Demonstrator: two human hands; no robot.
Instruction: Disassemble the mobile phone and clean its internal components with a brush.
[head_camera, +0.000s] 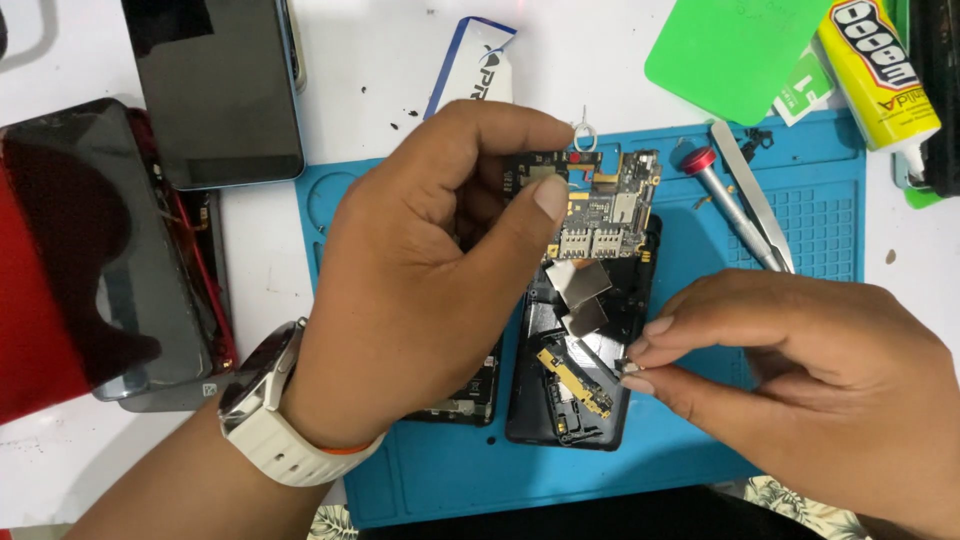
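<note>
Head view: left hand (420, 290) pinches one circuit board (600, 205); right hand (800, 385) pinches one tiny part (630, 368).

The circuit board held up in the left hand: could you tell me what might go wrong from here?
The left hand pinches the circuit board only at one edge, above the opened phone; it might slip and drop onto it. The right hand pinches a tiny part at its fingertips, which could easily be lost. The screwdriver and tweezers lie close by and could be knocked.
</note>
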